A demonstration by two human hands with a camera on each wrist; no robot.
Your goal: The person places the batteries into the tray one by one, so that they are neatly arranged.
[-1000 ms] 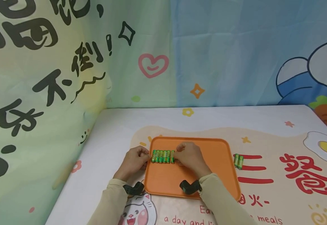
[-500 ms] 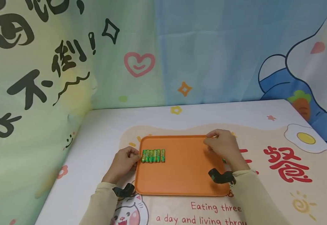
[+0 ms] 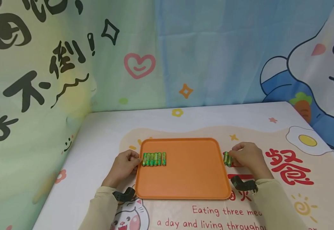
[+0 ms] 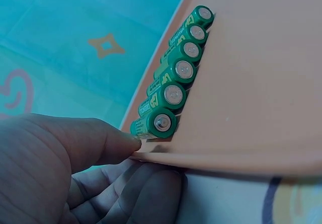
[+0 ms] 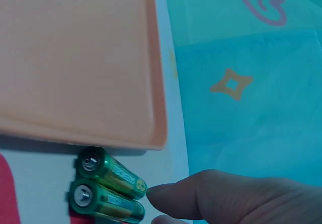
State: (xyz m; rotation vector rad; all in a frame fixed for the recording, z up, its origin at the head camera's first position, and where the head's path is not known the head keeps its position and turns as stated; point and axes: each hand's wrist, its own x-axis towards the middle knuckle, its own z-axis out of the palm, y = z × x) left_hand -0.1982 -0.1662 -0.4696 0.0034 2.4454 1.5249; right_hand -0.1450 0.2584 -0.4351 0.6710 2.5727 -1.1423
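An orange tray (image 3: 181,179) lies on the table with a row of several green AA batteries (image 3: 154,159) near its left rim. The rightmost one stands slightly apart from the others. My left hand (image 3: 123,167) pinches the tray's left rim, thumb on top and fingers beneath, with the thumb tip beside the nearest battery in the left wrist view. Past the tray's right edge, two more green batteries (image 5: 108,186) lie side by side on the table. My right hand (image 3: 248,158) is at this pair, its thumb tip right at their far ends; its other fingers are mostly hidden.
The tray's right rim (image 5: 157,83) stands close beside the loose pair. A printed tablecloth (image 3: 213,217) with red characters covers the table. A hanging cloth (image 3: 227,57) with cartoon prints rises behind and to the left.
My right hand has left the battery row, crossed over the tray to the right and come down at the loose pair. My left hand stays at the rim. The head view has shifted right.
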